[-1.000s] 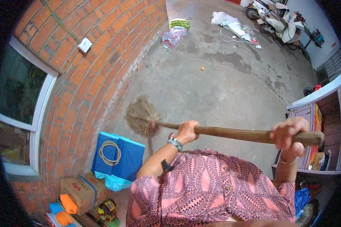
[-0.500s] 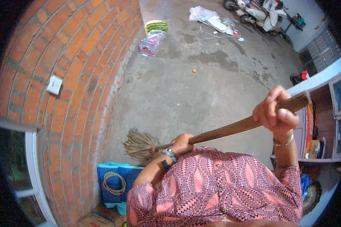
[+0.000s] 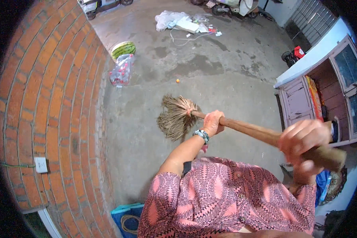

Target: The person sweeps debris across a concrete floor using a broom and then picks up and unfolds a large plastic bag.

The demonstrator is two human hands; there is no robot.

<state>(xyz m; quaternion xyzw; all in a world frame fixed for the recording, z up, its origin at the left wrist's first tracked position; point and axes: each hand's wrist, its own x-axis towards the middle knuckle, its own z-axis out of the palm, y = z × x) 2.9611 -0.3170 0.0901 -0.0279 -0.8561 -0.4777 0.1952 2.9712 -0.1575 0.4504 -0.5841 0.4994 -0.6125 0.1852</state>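
Note:
A mop with a long wooden handle slants across in front of me. Its grey-brown string head is fanned out ahead of my left hand, over the concrete floor. My left hand, with a beaded band at the wrist, is wrapped round the handle close to the strings. Near the thick upper end, my right hand grips the wood, slightly blurred. On the floor beyond the mop head lies a small orange ball-like thing.
A brick wall runs along the left. Beside it are a watermelon and a plastic pack of bottles. Plastic litter lies farther off, near a parked scooter. A pale cabinet stands at right; a blue bag is at lower left.
The mop head has swung forward and right, away from the blue bag, with my left hand. My right hand has come lower and nearer with the handle's end. The view has turned.

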